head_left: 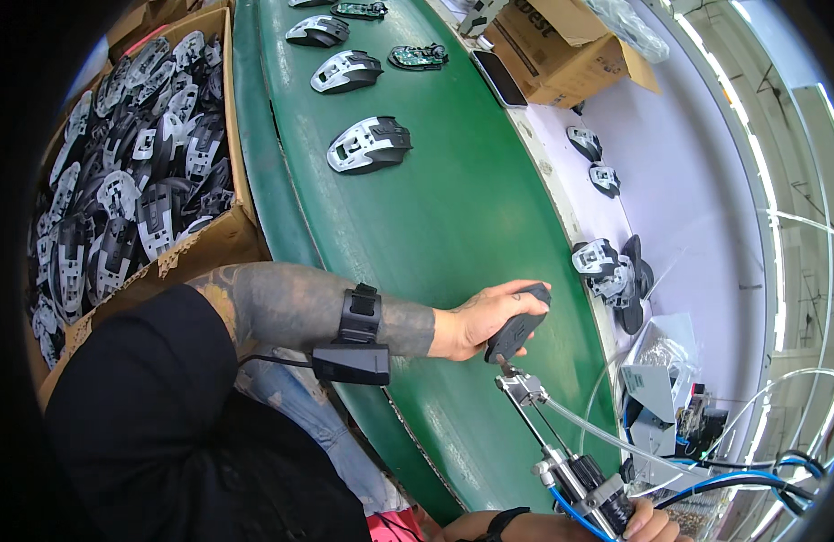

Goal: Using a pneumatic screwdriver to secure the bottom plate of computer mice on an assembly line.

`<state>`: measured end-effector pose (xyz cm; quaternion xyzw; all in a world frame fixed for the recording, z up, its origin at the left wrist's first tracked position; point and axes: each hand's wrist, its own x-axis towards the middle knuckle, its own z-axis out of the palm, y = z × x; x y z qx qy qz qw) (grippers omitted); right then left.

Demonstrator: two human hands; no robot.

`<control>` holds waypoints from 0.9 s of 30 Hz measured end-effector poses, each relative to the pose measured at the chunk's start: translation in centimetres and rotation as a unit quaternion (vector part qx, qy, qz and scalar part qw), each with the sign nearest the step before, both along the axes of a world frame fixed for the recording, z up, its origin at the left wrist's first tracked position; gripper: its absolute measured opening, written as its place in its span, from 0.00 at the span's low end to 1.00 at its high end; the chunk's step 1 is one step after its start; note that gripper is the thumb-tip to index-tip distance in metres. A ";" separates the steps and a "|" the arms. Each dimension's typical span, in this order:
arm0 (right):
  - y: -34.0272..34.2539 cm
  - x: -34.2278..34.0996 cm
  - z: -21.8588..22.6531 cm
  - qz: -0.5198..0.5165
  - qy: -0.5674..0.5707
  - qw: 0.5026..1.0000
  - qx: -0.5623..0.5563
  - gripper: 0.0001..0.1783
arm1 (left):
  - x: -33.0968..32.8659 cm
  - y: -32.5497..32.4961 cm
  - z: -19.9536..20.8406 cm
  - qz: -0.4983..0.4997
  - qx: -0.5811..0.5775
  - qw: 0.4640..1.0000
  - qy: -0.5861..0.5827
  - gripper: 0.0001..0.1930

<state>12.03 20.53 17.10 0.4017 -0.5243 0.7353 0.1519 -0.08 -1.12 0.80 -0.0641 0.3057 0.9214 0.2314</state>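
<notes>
Over the green conveyor belt, my left hand is closed around a computer mouse with its black underside showing. The fingertips wrap round its far side. My right hand, at the lower right, grips the dark barrel of an air screwdriver. A clear feed tube and a blue hose run to the tool. Its metal nose points up and left, and the tip meets or nearly meets the mouse's near end; contact is hard to tell.
Several grey-and-black mouse shells and green circuit assemblies lie farther up the belt. A cardboard box full of mouse shells stands left. Along the right ledge are a phone, loose mouse parts, and a screw feeder with hoses.
</notes>
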 end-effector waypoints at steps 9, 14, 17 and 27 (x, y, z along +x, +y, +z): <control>-5.2 -0.7 -1.3 -0.020 -0.031 0.997 -0.071 0.33 | 1.6 1.0 -0.2 -0.051 0.075 0.995 0.033 0.25; -5.2 -1.1 -1.1 0.003 -0.035 0.998 -0.052 0.31 | 1.8 1.7 -0.2 -0.039 0.113 0.993 0.023 0.24; 0.4 -3.2 -2.9 0.004 -0.003 1.000 0.009 0.26 | 1.6 1.3 0.2 -0.061 -0.015 0.996 0.071 0.21; -6.8 -1.2 0.3 -0.198 -0.077 0.977 -0.028 0.22 | -3.7 -2.2 -2.4 0.045 -0.769 0.455 0.448 0.19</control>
